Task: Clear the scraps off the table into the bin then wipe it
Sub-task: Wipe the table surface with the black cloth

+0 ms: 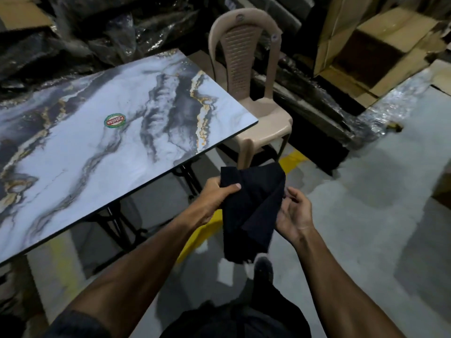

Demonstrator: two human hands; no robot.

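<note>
a: the left hand (216,195) pinches the top corner of a dark cloth (249,211), thumb over the fold, and the rest of the cloth hangs down in front of the person, off the table and over the floor.

b: and the right hand (294,213)?

a: palm up, fingers loosely curled beside the cloth's right edge. the fingertips look to be catching that edge, but a firm hold isn't plain.

b: how far along is the job?

a: the marble-patterned table (80,152), to the left, shows no scraps on the part in view; only a round sticker (114,121) sits on it. clearing looks done, by that evidence. no bin is in view, so i can't confirm where anything went.

b: what remains?

a: the wipe, most likely. the cloth isn't touching the tabletop, and appears to be getting folded or opened out first. a beige plastic chair (253,93) stands at the table's far end, cardboard boxes (380,45) beyond it.
</note>
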